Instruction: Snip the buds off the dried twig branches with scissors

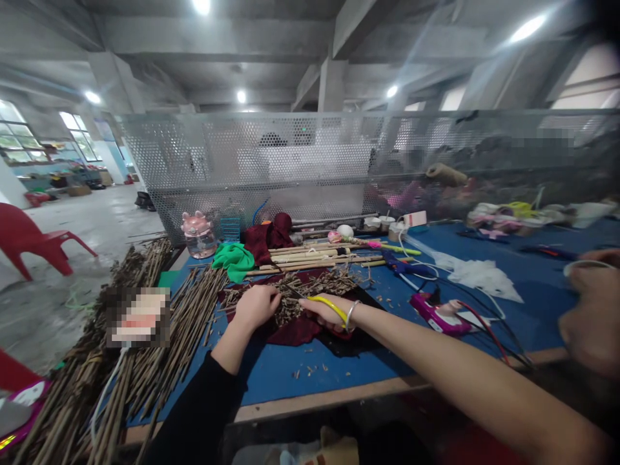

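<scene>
My right hand (330, 312) is closed around yellow-handled pruning shears (334, 306), their dark jaws pointing left into a heap of short cut twigs (334, 282). Just left of the jaws, my left hand (259, 306) is closed, fingertips pinched together over the twigs; what it holds is hidden. Beneath the heap a dark red cloth (295, 332) spreads over the blue tabletop (281, 374). Long thin brown sticks (194, 310) lie in a pile left of my left hand.
Behind the heap lie pale rods (310, 258), a green cloth (235, 259) and a pink-lidded bottle (198, 236). Right are a blue glue gun (404, 265), a purple power strip (438, 313) and cables. Another person's hand (593, 303) is at far right. A perforated metal screen (217, 155) stands behind.
</scene>
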`<state>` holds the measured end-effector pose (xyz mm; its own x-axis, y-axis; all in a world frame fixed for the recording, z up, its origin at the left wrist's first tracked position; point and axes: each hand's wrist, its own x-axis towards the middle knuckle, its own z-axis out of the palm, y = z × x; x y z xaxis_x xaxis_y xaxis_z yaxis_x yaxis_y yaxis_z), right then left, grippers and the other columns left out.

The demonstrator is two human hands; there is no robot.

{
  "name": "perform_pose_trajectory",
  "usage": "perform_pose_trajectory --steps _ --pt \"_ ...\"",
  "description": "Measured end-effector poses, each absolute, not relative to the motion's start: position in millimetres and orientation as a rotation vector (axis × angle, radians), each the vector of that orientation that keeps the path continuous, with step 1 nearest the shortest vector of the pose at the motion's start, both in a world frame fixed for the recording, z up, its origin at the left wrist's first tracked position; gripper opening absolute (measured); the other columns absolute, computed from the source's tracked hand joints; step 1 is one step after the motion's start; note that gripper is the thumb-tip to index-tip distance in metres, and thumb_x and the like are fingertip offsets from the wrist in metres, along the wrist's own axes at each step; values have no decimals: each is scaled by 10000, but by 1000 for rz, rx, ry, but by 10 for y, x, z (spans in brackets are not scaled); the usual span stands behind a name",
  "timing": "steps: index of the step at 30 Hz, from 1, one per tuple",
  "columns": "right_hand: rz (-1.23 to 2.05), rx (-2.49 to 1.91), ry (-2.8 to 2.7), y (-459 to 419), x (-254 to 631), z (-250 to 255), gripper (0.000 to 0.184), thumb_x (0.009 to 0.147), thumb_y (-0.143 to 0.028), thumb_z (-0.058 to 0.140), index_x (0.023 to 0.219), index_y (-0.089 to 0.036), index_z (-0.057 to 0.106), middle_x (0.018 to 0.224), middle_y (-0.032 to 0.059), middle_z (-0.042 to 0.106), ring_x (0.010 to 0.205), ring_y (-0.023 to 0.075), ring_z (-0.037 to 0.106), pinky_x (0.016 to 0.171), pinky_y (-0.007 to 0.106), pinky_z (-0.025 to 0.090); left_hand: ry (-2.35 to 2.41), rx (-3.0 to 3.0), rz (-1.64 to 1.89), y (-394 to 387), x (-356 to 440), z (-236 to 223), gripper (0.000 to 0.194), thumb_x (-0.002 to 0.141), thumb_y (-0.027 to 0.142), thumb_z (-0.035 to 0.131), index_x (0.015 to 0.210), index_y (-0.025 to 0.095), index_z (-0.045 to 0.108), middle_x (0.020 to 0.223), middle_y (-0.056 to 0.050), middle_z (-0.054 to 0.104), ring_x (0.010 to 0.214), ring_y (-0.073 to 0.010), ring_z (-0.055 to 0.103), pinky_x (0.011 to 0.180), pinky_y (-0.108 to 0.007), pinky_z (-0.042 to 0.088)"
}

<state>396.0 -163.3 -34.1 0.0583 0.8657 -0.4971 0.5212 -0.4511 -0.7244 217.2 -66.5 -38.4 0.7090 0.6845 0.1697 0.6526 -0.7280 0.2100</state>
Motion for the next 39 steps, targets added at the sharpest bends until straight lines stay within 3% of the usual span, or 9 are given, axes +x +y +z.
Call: perform_pose_trajectory --steps 8,13,19,32,35,39 --pt "1527 -1938 -1295 -1678 3983 -272 522 791 -681 311 800 -188 482 448 -84 317 299 26 255 284 111 218 988 2812 454 -619 2105 -381 337 846 362 385 825 201 680 847 -69 692 781 -178 625 694 -245 416" --pt "1403 -1994 -1321 -1693 3985 -305 580 735 -749 309 781 -195 475 480 -62 369 295 41 302 265 141 234 978 2766 464 -655 2134 -387 319 841 356 404 846 210 687 861 -73 691 803 -176 621 714 -242 414" --pt "1435 -2011 -1323 -1652 3945 -245 682 669 -827 215 768 -196 454 434 -76 325 275 47 284 256 149 241 979 2734 459 -721 2159 -357 321 840 360 407 831 208 690 859 -67 690 778 -168 615 694 -232 413" --pt "1271 -2027 -1445 -1682 4017 -386 624 704 -782 303 715 -184 482 452 -43 378 297 60 334 282 171 264 1020 2786 386 -678 2145 -351 320 832 358 411 833 208 694 860 -68 694 807 -181 623 735 -249 429" --pt "1364 -1984 -1418 -1693 4076 -386 589 731 -751 316 746 -187 487 457 -58 358 293 43 294 274 148 233 958 2757 427 -652 2121 -349 320 826 361 420 837 207 700 858 -65 697 797 -176 622 733 -242 431" --pt "1728 -1726 -1300 -1689 4196 -383 520 792 -695 278 817 -207 456 449 -102 267 296 20 179 278 101 173 783 2629 552 -565 2067 -380 319 823 350 431 841 184 702 871 -54 704 788 -162 622 732 -225 434"
